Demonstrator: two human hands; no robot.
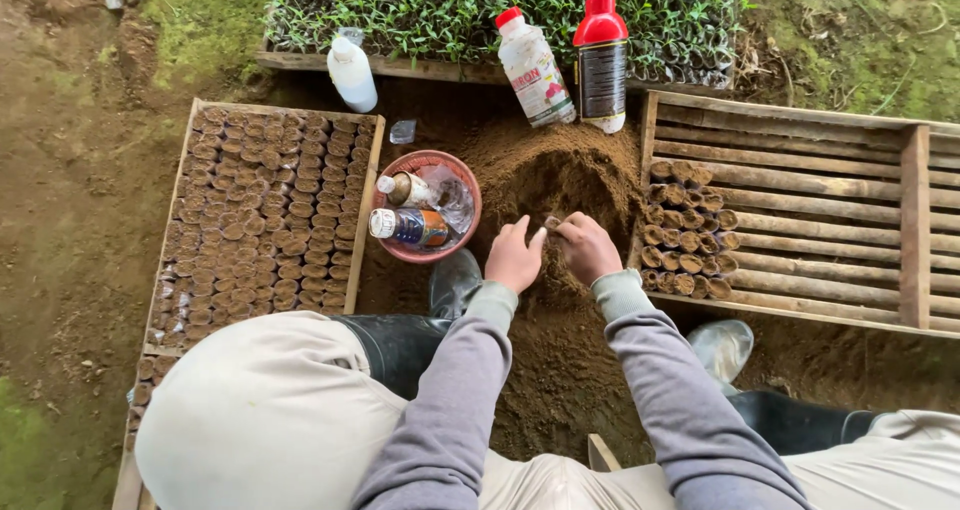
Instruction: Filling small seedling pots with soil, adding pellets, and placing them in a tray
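Note:
My left hand [513, 257] and my right hand [588, 248] meet over a mound of brown soil [560, 185]. Together they pinch a small rolled leaf pot [551, 225] between their fingertips. Grey sleeves cover both arms. To the right, a wooden slatted tray [820, 210] holds several soil-filled leaf pots [685, 240] along its left end. To the left, a second wooden tray [265, 210] is packed with filled pots.
A red bowl [428, 160] with small bottles sits left of the mound. A white bottle [352, 72], a white red-capped bottle [533, 68] and a dark red-capped bottle [602, 65] stand before a seedling tray [480, 5]. My black rubber boots [455, 285] flank the soil.

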